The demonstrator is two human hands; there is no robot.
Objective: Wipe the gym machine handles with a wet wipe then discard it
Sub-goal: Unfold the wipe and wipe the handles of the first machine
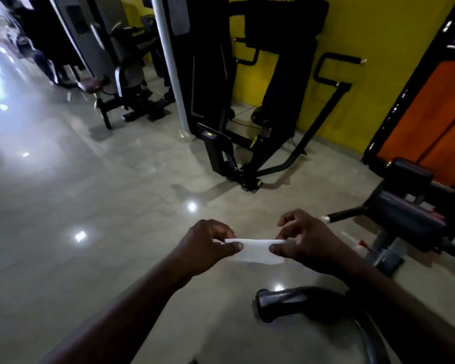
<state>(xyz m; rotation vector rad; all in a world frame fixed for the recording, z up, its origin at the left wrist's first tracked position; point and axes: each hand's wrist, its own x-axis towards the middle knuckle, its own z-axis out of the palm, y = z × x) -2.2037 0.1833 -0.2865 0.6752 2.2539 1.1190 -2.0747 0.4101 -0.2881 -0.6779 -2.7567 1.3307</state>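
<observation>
While your left hand and right hand each pinch an end of the wet wipe, the black machine handle lies at six o'clock below it, running nine-to-three, nearer your right.

Nothing written can be read here: no text, number or brand. A small yellow-green mark sits low on the black machine in the middle distance, too blurred to make out. Pale label-like patches on the dark machine near the right are equally illegible.
</observation>
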